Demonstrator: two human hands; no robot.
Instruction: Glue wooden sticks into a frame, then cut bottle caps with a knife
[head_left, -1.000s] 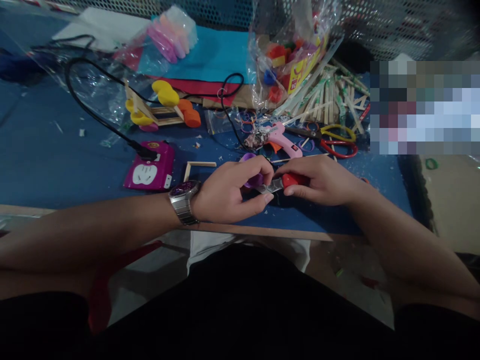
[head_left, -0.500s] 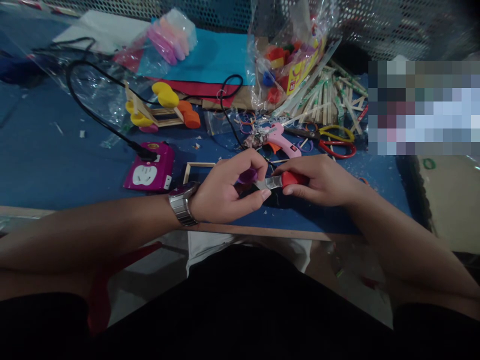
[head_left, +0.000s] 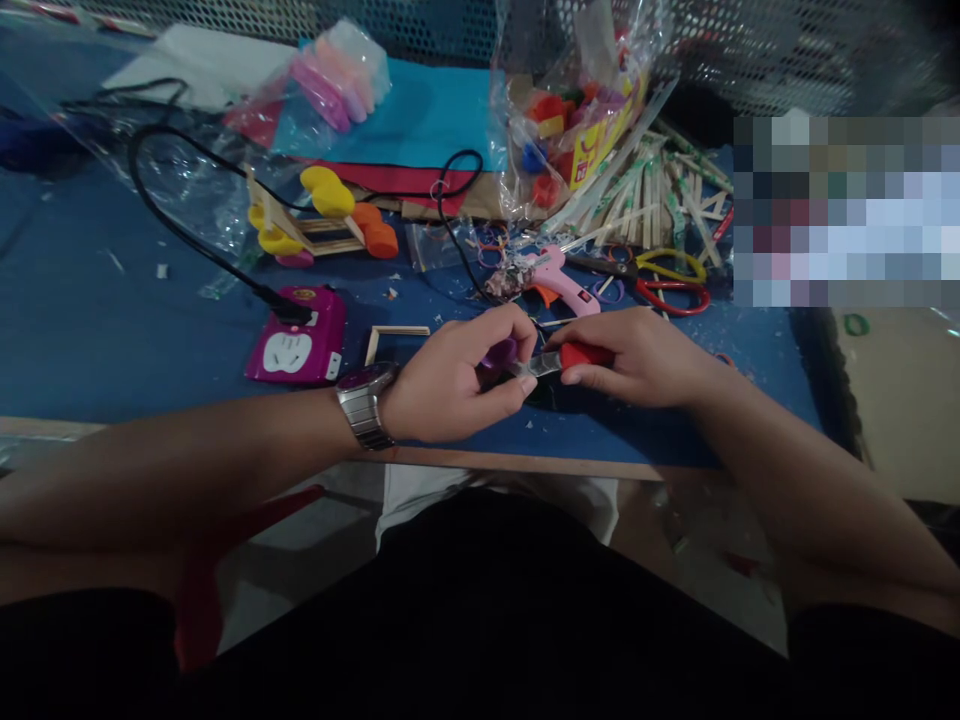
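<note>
My right hand (head_left: 637,355) is closed round the red handle of a utility knife (head_left: 589,355), its metal end pointing left. That end meets the fingertips of my left hand (head_left: 457,375), which are pinched round a small purple round piece (head_left: 501,352). Fingers partly cover this piece, and the exact spot where the blade meets it is hidden. Just behind my left hand lies a wooden stick frame (head_left: 397,331), partly covered. A pink glue gun (head_left: 562,282) rests beyond both hands.
A purple power socket (head_left: 300,340) with a black cable stands at left. Behind it is a stick model (head_left: 315,225) with yellow and orange pieces. Scissors (head_left: 671,285), loose sticks (head_left: 645,200) and a bag of coloured pieces (head_left: 562,140) occupy the back right.
The purple piece has turned slightly in my left fingers and shows more of its side. My right hand and the knife have shifted a little left; both hands keep their grip.
</note>
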